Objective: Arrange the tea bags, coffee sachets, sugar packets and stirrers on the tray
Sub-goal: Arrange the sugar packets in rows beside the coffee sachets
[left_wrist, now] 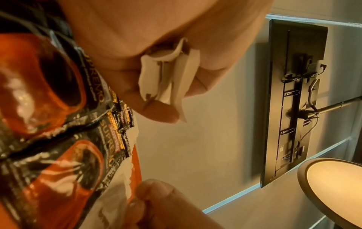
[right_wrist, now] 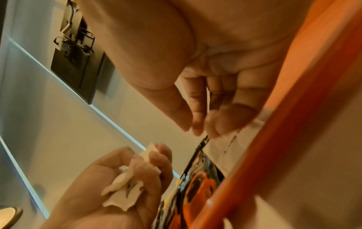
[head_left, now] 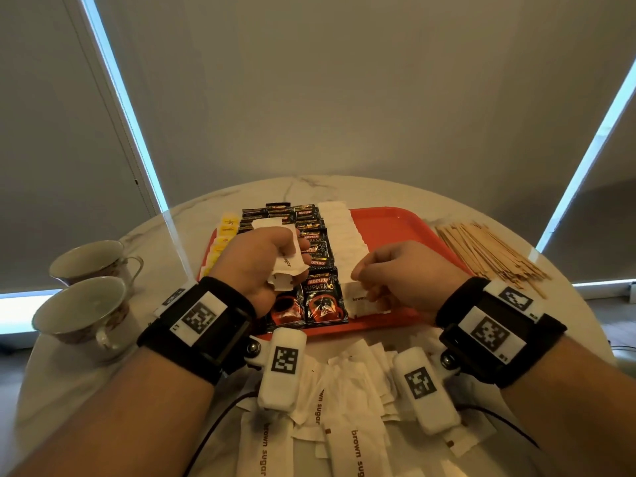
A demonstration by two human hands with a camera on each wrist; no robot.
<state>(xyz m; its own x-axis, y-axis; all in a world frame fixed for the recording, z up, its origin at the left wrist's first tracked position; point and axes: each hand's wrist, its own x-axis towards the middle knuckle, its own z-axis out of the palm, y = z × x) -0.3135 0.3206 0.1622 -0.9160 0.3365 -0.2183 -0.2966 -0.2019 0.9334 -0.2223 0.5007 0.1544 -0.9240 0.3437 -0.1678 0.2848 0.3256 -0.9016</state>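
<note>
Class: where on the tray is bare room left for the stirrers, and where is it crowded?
Free: the tray's right part, between the white sugar packet row and its right rim. Crowded: its left and middle, filled with yellow tea bags and coffee sachets.

**Setting: meeting or lounge room with a refreshment table**

Round white marble-look table (head_left: 395,197) in the lower half of the head view. Behind it, grey roller blinds (head_left: 309,80) are drawn over tall windows, daylight leaking at the edges. Two china teacups (head_left: 86,290) stand at lower left. A red serving tray (head_left: 395,225) at centre carries hospitality-type sachets. A flat screen (left_wrist: 293,99) seen from the back, with bracket and cables, stands at right of the left wrist view.
</note>
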